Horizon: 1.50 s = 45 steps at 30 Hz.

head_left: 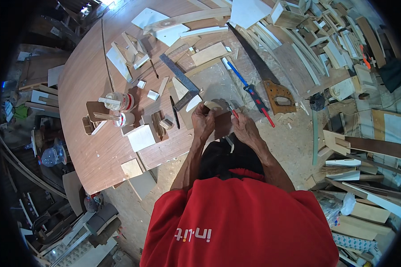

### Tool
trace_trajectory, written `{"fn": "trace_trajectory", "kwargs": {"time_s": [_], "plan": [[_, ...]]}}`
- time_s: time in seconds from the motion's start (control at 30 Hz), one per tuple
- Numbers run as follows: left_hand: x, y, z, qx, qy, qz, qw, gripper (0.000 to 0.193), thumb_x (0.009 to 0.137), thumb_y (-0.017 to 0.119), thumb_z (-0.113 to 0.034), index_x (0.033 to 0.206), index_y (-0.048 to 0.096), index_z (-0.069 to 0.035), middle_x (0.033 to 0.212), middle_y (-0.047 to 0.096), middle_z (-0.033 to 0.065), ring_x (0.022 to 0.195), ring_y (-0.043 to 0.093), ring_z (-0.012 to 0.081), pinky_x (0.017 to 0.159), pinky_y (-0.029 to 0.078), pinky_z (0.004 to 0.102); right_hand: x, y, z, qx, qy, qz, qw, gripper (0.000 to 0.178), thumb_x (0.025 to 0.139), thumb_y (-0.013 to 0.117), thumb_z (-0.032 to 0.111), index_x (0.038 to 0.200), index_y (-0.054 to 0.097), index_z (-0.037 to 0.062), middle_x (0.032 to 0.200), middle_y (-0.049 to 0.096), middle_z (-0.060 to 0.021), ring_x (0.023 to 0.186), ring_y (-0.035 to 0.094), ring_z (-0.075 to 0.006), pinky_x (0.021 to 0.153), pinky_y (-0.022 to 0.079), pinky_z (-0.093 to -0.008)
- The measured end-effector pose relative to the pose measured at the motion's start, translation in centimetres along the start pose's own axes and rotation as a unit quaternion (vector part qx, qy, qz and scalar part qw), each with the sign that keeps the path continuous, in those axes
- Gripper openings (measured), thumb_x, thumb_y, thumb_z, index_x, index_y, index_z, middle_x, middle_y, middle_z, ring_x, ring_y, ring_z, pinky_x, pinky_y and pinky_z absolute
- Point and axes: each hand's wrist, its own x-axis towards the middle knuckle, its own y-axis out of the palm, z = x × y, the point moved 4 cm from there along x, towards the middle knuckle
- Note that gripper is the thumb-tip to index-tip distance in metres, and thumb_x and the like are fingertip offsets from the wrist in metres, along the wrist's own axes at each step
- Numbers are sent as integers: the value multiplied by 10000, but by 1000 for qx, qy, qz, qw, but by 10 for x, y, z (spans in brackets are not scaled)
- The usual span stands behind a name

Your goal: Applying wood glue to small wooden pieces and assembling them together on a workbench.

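My left hand [203,119] is closed around a small pale wood piece [213,105] with a curved edge. In my right hand [245,127] is a slim red-handled tool [234,112] with a short metal tip, pointing toward that piece. Its exact kind is too small to make out. A brown board [223,123] lies between my hands, partly hidden by them. Left of my hands rest a metal try square [181,84] and a dark pen-like tool [174,112]. To the right lie a blue-and-red tool [256,99] and a handsaw [278,95] with a wooden handle.
Two jars [122,102] stand on the brown tabletop [87,147] at left, beside a white block [141,138] and small offcuts. Boards and strips lie at the far side. Stacked wood scraps [343,53] crowd the right; more clutter fills the floor at left.
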Motion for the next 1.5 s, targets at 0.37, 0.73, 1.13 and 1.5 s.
{"fn": "trace_trajectory", "kwargs": {"time_s": [0.37,0.73,1.13,1.5], "plan": [[6,-1,0,255,86,-14,963,79,784,621,-11,862,616,-28,735,646,137,658,630,222,624,472,319,4,7,12,-167,-68,27,983,193,898,521,152,923,580,-30,744,581,-156,622,661,-306,532,533,-376],[-3,12,-5,-5,-81,91,993,163,944,529,-144,1032,582,-18,864,647,51,716,606,124,649,491,261,3,-6,-11,177,101,20,979,391,978,424,352,848,557,7,585,523,-95,556,565,-230,524,440,-360],[-11,20,4,-53,-127,-62,989,155,948,558,-211,870,569,-78,724,565,-4,584,519,57,506,421,209,-6,2,-19,131,43,14,990,393,992,400,354,902,532,-5,614,509,-140,554,526,-300,541,418,-401],[-17,12,16,-45,-69,28,996,320,833,562,-10,1149,573,42,1011,650,120,892,639,183,781,523,311,-8,6,-16,69,57,62,994,289,967,428,249,1016,515,-22,755,559,-267,739,570,-450,634,434,-470]]}}
